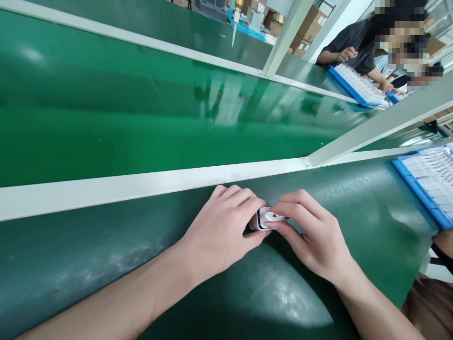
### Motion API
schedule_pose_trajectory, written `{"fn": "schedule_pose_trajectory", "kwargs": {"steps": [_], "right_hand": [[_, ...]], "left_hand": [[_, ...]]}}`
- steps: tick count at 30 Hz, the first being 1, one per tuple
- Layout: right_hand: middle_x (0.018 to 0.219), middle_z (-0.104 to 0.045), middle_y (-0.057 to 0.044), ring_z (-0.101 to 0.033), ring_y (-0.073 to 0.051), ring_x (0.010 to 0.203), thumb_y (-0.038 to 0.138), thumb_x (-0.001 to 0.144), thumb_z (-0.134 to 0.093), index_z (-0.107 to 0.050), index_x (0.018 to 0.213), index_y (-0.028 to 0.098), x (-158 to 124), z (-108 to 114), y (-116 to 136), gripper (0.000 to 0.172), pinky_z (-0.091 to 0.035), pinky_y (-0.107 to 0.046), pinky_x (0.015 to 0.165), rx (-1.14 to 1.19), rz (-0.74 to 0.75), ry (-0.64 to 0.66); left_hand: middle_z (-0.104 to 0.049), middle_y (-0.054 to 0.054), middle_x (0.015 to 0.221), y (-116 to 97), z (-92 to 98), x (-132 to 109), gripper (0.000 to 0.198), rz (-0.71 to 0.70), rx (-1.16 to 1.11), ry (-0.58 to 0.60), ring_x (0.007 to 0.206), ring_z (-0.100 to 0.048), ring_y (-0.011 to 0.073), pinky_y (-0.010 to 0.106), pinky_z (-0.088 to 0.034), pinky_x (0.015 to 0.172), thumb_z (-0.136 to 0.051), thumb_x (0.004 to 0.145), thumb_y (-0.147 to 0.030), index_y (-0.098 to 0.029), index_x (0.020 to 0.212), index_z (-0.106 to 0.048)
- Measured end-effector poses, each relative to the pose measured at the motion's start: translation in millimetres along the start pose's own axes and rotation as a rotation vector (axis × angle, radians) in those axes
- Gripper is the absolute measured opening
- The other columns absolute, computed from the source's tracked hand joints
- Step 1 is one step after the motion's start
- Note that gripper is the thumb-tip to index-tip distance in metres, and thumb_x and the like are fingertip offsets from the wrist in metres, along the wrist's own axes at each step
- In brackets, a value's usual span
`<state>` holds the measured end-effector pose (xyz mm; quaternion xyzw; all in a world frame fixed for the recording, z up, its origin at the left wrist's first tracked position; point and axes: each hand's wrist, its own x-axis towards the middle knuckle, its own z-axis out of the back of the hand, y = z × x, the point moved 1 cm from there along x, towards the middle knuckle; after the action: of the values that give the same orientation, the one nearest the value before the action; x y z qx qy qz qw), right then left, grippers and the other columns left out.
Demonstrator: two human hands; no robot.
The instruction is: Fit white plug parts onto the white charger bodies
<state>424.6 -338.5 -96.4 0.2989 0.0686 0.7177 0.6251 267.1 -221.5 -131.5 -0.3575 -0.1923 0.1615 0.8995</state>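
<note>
White plastic part [266, 219] sits pinched between both hands' fingers [283, 213].

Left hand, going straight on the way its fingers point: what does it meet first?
The small white part, which the left hand already grips. Just beyond, probably touching distance, is the right hand, pinching the same part from the other side.

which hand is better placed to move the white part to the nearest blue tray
Probably the right hand: it pinches the white part and lies nearer the blue tray than the left hand.
</note>
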Motion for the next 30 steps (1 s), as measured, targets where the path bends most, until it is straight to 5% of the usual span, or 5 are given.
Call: {"fn": "schedule_pose_trajectory", "kwargs": {"steps": [30], "right_hand": [[0.092, -0.062, -0.005, -0.055, -0.018, 0.077, 0.01, 0.102, -0.055, -0.059, 0.098, 0.021, -2, -11, 11, 0.013, -0.044, -0.032, 0.065, -0.124, -0.032, 0.017]], "left_hand": [[-0.07, 0.001, 0.1, 0, -2.1, 1, 0.017, 0.018, 0.002, 0.02, 0.097, -0.059, 0.022, 0.039, -0.038, 0.09, -0.073, 0.089, -0.029, -0.019, 0.101, -0.066]]}}
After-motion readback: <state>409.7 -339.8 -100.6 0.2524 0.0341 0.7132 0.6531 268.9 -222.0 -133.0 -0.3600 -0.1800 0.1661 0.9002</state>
